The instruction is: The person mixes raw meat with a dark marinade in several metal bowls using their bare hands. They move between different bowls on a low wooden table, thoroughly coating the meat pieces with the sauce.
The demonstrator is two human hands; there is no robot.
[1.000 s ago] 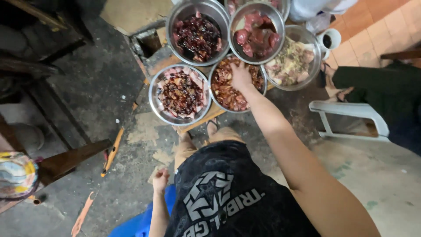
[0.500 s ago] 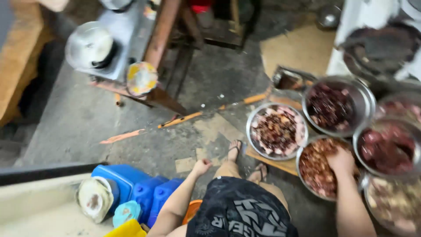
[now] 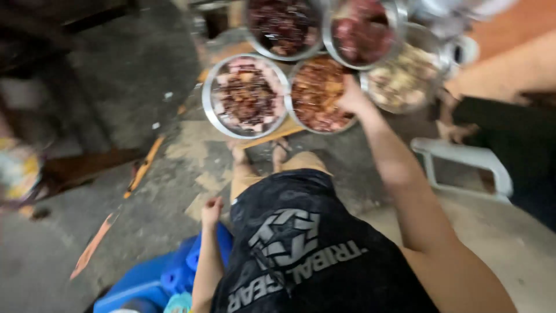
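My right hand (image 3: 351,97) reaches forward and rests on the right rim of a round metal bowl of reddish-brown meat pieces (image 3: 315,95). Whether its fingers grip the rim is blurred. Left of that bowl sits another metal bowl with dark meat ringed by pale pieces (image 3: 246,95). My left hand (image 3: 211,211) hangs at my side with the fingers curled and nothing in it, just above a blue plastic crate (image 3: 156,275). My black printed shirt fills the lower middle of the view.
Three more metal bowls of meat sit further back: dark (image 3: 284,26), red (image 3: 362,29) and pale (image 3: 402,72). The bowls rest on a wooden board (image 3: 272,136) on the concrete floor. A white plastic stool (image 3: 463,162) stands at right, beside another person's dark clothing (image 3: 521,145).
The view has swung back from the left toward the bowls. My right hand stays at the reddish-brown bowl. My left hand has stayed low at my side.
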